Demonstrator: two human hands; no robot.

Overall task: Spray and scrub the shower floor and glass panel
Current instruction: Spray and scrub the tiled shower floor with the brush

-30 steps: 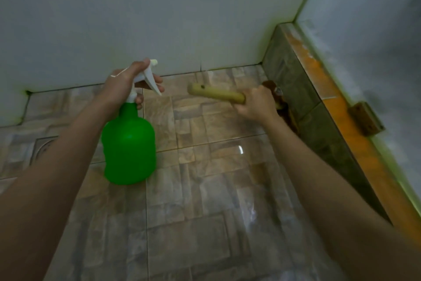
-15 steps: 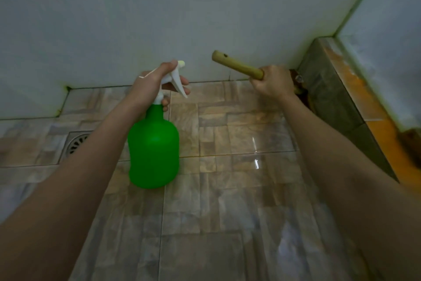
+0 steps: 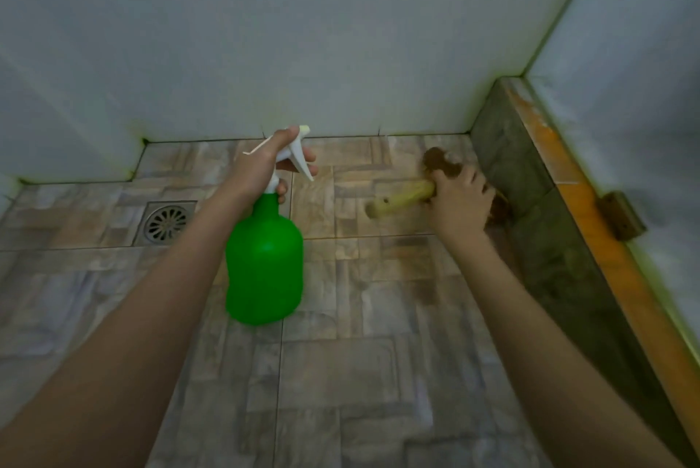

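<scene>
The left hand (image 3: 261, 164) grips the neck of a green spray bottle (image 3: 264, 263) above the middle of the tiled shower floor (image 3: 378, 373). The right hand (image 3: 460, 202) is closed around a wooden-handled brush (image 3: 401, 198) near the floor's far right corner, beside the curb (image 3: 530, 202).

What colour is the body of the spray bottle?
Bright green, with a white trigger head; the spray bottle shows clearly in the head view.

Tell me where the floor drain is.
In the head view, the drain sits in the floor at left, near the back wall, just left of the left forearm and green bottle.
</scene>
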